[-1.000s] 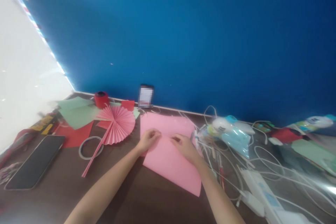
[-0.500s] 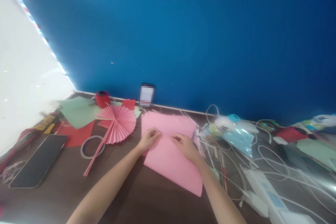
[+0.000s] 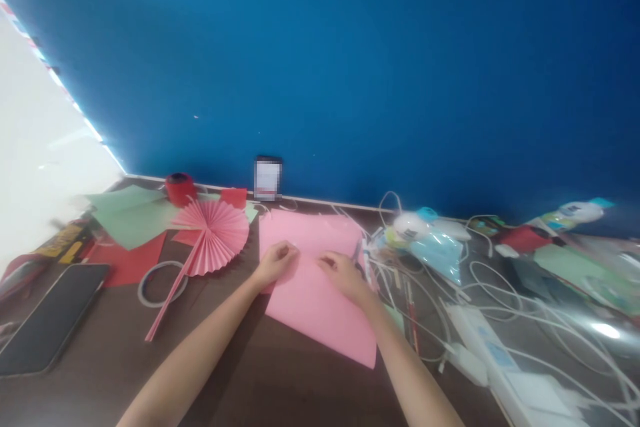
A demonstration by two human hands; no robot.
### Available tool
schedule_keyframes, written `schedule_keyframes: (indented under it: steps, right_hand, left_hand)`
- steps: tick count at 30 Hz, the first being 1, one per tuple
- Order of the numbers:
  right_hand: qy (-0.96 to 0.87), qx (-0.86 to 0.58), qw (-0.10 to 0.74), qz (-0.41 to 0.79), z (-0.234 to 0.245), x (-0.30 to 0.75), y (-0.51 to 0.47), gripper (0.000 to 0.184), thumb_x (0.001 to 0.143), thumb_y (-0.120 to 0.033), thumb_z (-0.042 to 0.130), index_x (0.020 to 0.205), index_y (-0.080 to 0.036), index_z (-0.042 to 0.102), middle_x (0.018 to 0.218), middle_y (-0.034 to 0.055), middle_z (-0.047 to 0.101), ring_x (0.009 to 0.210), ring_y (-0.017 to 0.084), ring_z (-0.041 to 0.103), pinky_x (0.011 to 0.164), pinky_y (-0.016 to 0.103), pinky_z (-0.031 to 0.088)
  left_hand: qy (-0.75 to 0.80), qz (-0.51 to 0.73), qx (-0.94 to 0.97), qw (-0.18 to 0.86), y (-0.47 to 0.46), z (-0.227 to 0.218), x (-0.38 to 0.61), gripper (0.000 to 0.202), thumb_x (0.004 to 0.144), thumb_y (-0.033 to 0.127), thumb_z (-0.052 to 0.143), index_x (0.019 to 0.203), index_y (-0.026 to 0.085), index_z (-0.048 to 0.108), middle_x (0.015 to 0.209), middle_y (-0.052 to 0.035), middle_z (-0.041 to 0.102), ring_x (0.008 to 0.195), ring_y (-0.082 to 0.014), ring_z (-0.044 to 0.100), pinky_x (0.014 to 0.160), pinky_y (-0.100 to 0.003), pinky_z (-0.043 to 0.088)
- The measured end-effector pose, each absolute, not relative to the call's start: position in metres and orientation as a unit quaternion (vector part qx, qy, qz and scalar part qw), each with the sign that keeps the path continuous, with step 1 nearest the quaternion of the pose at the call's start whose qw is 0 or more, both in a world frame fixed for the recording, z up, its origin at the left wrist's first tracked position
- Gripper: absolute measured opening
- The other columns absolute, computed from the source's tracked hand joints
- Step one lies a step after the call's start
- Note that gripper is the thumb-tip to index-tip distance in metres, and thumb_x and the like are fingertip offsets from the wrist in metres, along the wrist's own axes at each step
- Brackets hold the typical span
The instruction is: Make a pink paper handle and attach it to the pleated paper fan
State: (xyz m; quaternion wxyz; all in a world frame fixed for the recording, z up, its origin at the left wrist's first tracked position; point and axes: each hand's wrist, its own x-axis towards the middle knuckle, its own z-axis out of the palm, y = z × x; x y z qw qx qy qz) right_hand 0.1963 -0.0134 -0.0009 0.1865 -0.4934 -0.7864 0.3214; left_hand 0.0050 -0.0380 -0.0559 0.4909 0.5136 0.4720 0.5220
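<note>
Head view: on the table (image 3: 240,380), pink paper (image 3: 325,320) is laid, left hand (image 3: 276,263) and right hand (image 3: 342,273) set over it, both half curled; whether it's pinched can't be told. Leftward, a fan (image 3: 223,235) is placed; beyond, a red roll (image 3: 181,192), backed by blue wall (image 3: 340,73).

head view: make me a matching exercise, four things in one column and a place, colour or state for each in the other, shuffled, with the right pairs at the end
Things
1. pink paper
2. paper fan
3. phone
4. power strip

Places, colours or states
A. dark, at the left edge of the view
B. white, on the right side of the view
C. beneath the left hand and the right hand
D. pleated, its handle crossing a grey ring

Right pairs: 1-C, 2-D, 3-A, 4-B
</note>
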Motion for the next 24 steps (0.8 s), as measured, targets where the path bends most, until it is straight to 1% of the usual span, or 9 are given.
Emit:
schedule_keyframes:
  steps: [4,7,11,13,18,21,24]
  right_hand:
    - [-0.794,-0.482,0.179,0.324,0.001,0.196,-0.015,0.02,0.08,-0.03,0.048,0.081,-0.02,0.065,0.083,0.0041,0.068,0.079,0.02,0.06,0.075,0.032,0.042]
    - [-0.8,-0.476,0.172,0.321,0.003,0.198,-0.018,0.019,0.081,-0.028,0.048,0.083,-0.02,0.064,0.086,0.0043,0.068,0.081,0.02,0.061,0.075,0.031,0.042]
    - [-0.81,-0.463,0.166,0.319,0.01,0.202,-0.02,0.018,0.082,-0.024,0.047,0.084,-0.019,0.064,0.087,0.0045,0.068,0.082,0.019,0.061,0.074,0.03,0.042]
    - [-0.816,-0.452,0.167,0.32,0.014,0.205,-0.021,0.018,0.083,-0.023,0.047,0.085,-0.019,0.064,0.089,0.0047,0.068,0.083,0.018,0.06,0.075,0.029,0.042]
    - [-0.824,-0.43,0.17,0.326,0.019,0.206,-0.022,0.017,0.084,-0.022,0.048,0.084,-0.018,0.065,0.087,0.0036,0.067,0.08,0.017,0.06,0.073,0.027,0.042]
    - [-0.827,-0.421,0.174,0.329,0.022,0.202,-0.022,0.017,0.084,-0.021,0.049,0.084,-0.019,0.065,0.087,0.0025,0.067,0.081,0.016,0.06,0.073,0.026,0.041]
    - [-0.832,-0.405,0.178,0.333,0.027,0.196,-0.023,0.017,0.085,-0.022,0.048,0.087,-0.019,0.065,0.09,0.0027,0.067,0.082,0.016,0.06,0.073,0.025,0.042]
  left_hand:
    - [0.475,0.514,0.534,0.475,-0.039,-0.056,0.005,0.025,0.077,0.039,0.055,0.084,0.015,0.061,0.077,-0.0033,0.063,0.072,-0.0146,0.057,0.066,-0.024,0.043]
    - [0.475,0.502,0.553,0.465,-0.041,-0.056,0.007,0.021,0.076,0.034,0.056,0.081,0.015,0.063,0.08,-0.0043,0.065,0.075,-0.0163,0.058,0.069,-0.025,0.044]
    - [0.478,0.481,0.584,0.447,-0.046,-0.047,0.009,0.017,0.075,0.029,0.055,0.079,0.015,0.064,0.078,-0.0037,0.066,0.074,-0.0173,0.059,0.068,-0.025,0.044]
    - [0.485,0.444,0.629,0.416,-0.049,-0.038,0.007,0.018,0.077,0.028,0.052,0.081,0.016,0.065,0.08,-0.003,0.067,0.075,-0.0169,0.059,0.068,-0.025,0.044]
    - [0.499,0.305,0.746,0.318,-0.049,-0.015,-0.003,0.023,0.08,0.026,0.046,0.085,0.018,0.066,0.079,-0.0023,0.068,0.069,-0.015,0.058,0.065,-0.023,0.042]
    - [0.49,0.261,0.78,0.287,-0.044,-0.008,-0.011,0.024,0.081,0.029,0.045,0.085,0.018,0.066,0.078,-0.0029,0.067,0.068,-0.0152,0.058,0.064,-0.023,0.042]
    - [0.484,0.249,0.795,0.268,-0.039,-0.006,-0.02,0.025,0.082,0.031,0.044,0.083,0.019,0.066,0.08,-0.0022,0.068,0.07,-0.0151,0.059,0.064,-0.023,0.042]
